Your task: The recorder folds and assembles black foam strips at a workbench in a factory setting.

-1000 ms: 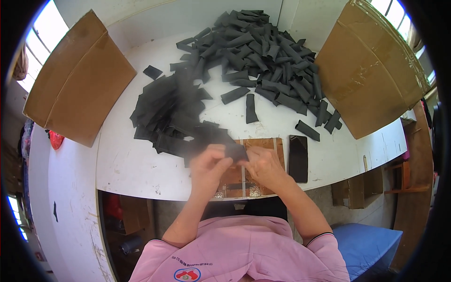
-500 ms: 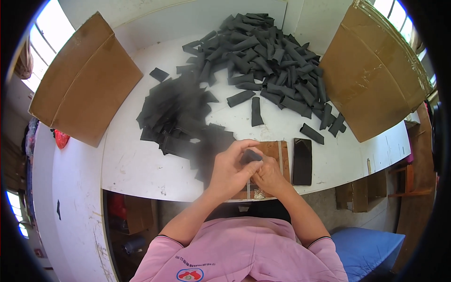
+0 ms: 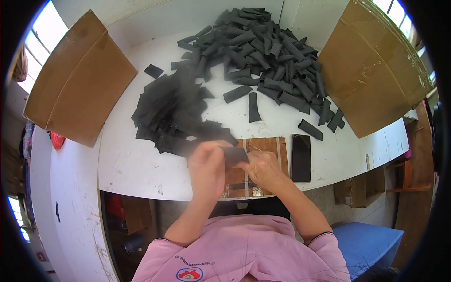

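A dark grey, fabric-like sleeve (image 3: pixel 235 154) stretches between my two hands above a brown board. Its right end is pinched between the thumb and fingers of my right hand (image 3: pixel 264 169). At its left end, my left hand (image 3: pixel 206 165) is closed, with the fingertips partly hidden and a little blurred. Just beyond my left hand lies a heap of flat dark grey pieces (image 3: pixel 164 110). Farther back, a large pile of rolled dark grey sleeves (image 3: pixel 263 54) covers the table. The brown board (image 3: pixel 279 149), crossed by pale strips, lies under my hands.
A black phone-like slab (image 3: pixel 301 158) lies right of the board. Cardboard panels stand at the left (image 3: pixel 80 80) and right (image 3: pixel 376 70) of the white table (image 3: pixel 136 176). Single sleeves (image 3: pixel 254 107) lie near the pile. Something blue (image 3: pixel 366 246) is below at the right.
My left hand has moved left and turned, and the sleeve now lies sideways between both hands rather than end-on. My right hand stays near its place. The whole view has shifted slightly.
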The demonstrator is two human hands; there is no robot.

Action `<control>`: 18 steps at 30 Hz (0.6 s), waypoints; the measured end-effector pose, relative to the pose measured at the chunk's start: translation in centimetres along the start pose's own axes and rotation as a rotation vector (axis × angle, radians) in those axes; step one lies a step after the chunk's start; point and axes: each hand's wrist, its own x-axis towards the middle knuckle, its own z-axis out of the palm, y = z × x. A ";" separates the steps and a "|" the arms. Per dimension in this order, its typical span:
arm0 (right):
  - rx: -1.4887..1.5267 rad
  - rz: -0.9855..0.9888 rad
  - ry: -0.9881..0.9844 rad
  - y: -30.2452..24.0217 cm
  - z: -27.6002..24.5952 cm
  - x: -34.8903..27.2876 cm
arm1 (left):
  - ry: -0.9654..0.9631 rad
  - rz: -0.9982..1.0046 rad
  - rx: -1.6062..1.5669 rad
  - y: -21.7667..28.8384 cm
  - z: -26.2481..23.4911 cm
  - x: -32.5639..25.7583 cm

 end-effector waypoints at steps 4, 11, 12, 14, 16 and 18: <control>0.037 0.063 -0.026 0.3 0.2 -0.4 | -0.163 -0.054 0.096 0.1 0.4 1.1; 0.133 0.051 0.094 -0.5 -1.1 -0.1 | -0.327 -0.112 0.327 0.7 2.1 2.0; 0.173 0.017 0.106 0.2 -0.7 -0.5 | -0.364 -0.066 0.639 0.9 2.5 1.8; 0.218 0.063 0.013 1.3 1.3 -1.6 | -0.316 -0.122 0.812 -0.1 2.4 1.0; 0.230 0.048 0.021 1.8 2.1 -1.9 | -0.311 -0.067 0.787 -0.8 1.6 1.1; 0.247 0.042 0.034 1.5 1.8 -1.8 | -0.322 0.030 0.826 -0.6 1.6 1.1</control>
